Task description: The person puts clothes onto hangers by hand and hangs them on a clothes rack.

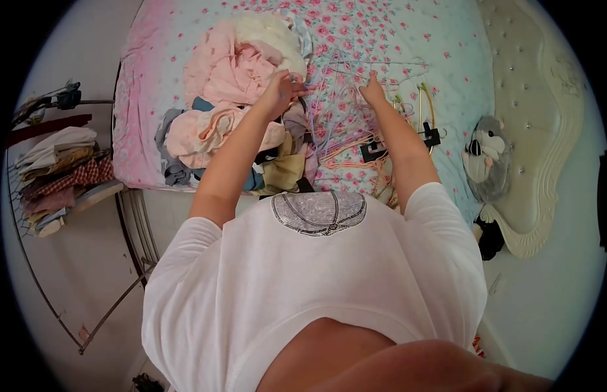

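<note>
My left hand (280, 95) reaches over the right edge of a clothes pile, its fingers stretched toward the hangers. Beside it lie a pale pink ruffled garment (235, 75) and a cream fluffy one (271, 32). My right hand (374, 90) is at a heap of thin pastel clothes hangers (336, 108), fingers closed, apparently on a hanger (395, 63) at the heap's upper side. The exact grip is partly hidden by the hand. Below the left forearm are a peach garment (202, 134) and an olive-yellow one (284, 171).
The floral bedspread (440, 39) lies under everything. Clip hangers with black clips (432, 134) are by my right forearm. A grey plush toy (489, 157) rests against the tufted headboard (532, 124). At left stands a metal rack (124, 228) with folded clothes (62, 170).
</note>
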`<state>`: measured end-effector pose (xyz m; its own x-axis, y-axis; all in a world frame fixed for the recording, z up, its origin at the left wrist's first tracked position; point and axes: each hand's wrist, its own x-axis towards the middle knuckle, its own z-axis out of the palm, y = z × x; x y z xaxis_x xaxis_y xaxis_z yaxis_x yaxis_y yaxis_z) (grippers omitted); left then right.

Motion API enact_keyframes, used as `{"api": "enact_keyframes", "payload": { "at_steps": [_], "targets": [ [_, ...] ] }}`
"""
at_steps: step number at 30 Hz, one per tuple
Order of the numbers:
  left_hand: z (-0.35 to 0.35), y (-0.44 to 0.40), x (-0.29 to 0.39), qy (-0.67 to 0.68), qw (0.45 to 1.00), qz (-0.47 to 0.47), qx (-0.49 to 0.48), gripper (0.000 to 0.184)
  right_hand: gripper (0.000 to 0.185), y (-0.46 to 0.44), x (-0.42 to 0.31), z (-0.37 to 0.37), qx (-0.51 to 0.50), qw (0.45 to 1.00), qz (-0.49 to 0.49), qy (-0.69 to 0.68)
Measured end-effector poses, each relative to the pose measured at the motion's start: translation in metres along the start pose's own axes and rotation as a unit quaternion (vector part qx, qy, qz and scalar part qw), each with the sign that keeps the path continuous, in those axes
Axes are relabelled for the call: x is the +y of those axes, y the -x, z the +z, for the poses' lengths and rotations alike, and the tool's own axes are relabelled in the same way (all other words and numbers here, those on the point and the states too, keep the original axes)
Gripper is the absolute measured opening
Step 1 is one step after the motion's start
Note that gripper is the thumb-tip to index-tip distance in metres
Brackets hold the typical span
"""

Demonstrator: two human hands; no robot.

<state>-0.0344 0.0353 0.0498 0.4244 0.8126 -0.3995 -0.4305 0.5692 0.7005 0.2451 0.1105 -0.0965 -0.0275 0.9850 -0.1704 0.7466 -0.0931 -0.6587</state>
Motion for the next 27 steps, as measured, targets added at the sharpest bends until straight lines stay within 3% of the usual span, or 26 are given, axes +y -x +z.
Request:
{"api": "enact_keyframes", "payload": {
  "at_steps": [2,5,8,9,14,20,23,26,27],
  "targets": [
    [-0.006,0.009,-0.004,-0.014,0.999,0.017,0.036,0.035,0.053,0.001,0.003,0.003,-0.044,0.999,-0.003,0.028],
    [-0.011,0.020,-0.013,-0.020,0.996,0.038,0.079,0.035,0.044,0.025,-0.020,0.003,-0.026,0.999,-0.023,-0.014],
    [-0.010,0.031,-0.021,-0.006,0.992,0.051,0.114,0.029,0.039,0.065,-0.060,0.006,-0.060,0.993,-0.018,-0.104],
    [-0.006,0.034,-0.023,-0.010,0.989,0.055,0.134,0.028,0.035,0.075,-0.062,0.023,-0.066,0.976,-0.025,-0.208],
    [0.017,0.060,-0.051,-0.002,0.981,0.113,0.155,0.021,0.035,0.168,-0.152,0.022,-0.083,0.963,-0.143,-0.211],
    [0.035,0.082,-0.087,0.010,0.994,0.090,0.065,0.027,0.046,0.226,-0.180,0.020,0.123,0.961,-0.248,-0.023],
    [0.044,0.107,-0.081,-0.012,0.997,0.067,0.021,0.032,0.043,0.241,-0.191,0.014,0.102,0.972,-0.211,0.007],
    [0.028,0.122,-0.074,-0.061,0.995,0.057,-0.062,0.037,0.037,0.250,-0.207,0.008,0.065,0.971,-0.212,-0.088],
    [0.042,0.138,-0.063,-0.071,0.994,0.076,-0.032,0.049,0.034,0.253,-0.213,0.007,0.082,0.969,-0.217,-0.079]
  ]
}}
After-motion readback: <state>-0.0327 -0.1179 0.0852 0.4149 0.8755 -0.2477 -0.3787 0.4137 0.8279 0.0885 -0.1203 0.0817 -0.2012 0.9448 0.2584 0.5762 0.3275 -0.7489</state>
